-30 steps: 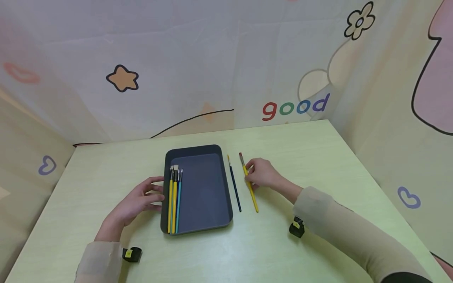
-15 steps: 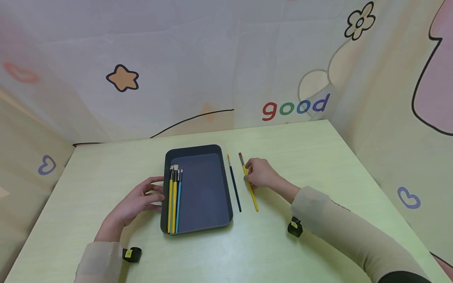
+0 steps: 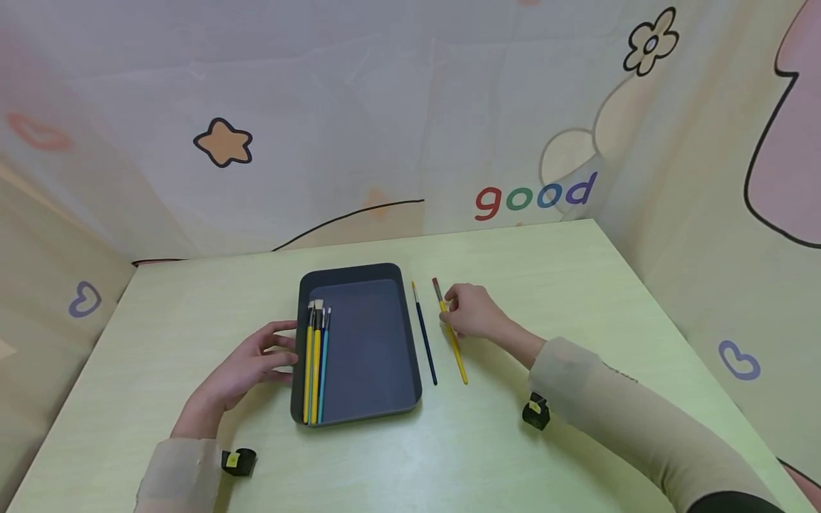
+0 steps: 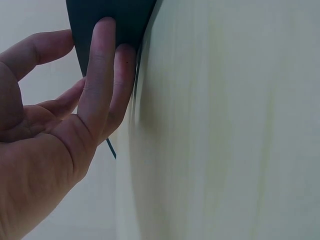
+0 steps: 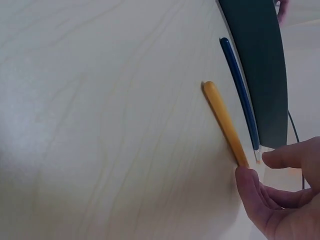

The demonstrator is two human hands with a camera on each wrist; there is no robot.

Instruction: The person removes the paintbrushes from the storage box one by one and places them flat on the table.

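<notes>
Presently the right hand (image 3: 471,312) pinches the yellow brush (image 3: 452,337) on the table (image 3: 545,271), right of the blue brush (image 3: 425,335); the left hand (image 3: 253,360), fingers straight, steadies the tray (image 3: 359,273). Pickup stage; lifting it trayward likely follows.

Only one readable word: "good" (image 3: 535,196), printed in lowercase on the pale fabric backdrop (image 3: 385,107) behind the table's far edge. Letters coloured in turn: red g, green o, blue o, purple d. Nothing legible on the tray, the brushes or the small black-and-yellow wrist devices. No text in either wrist view.
</notes>
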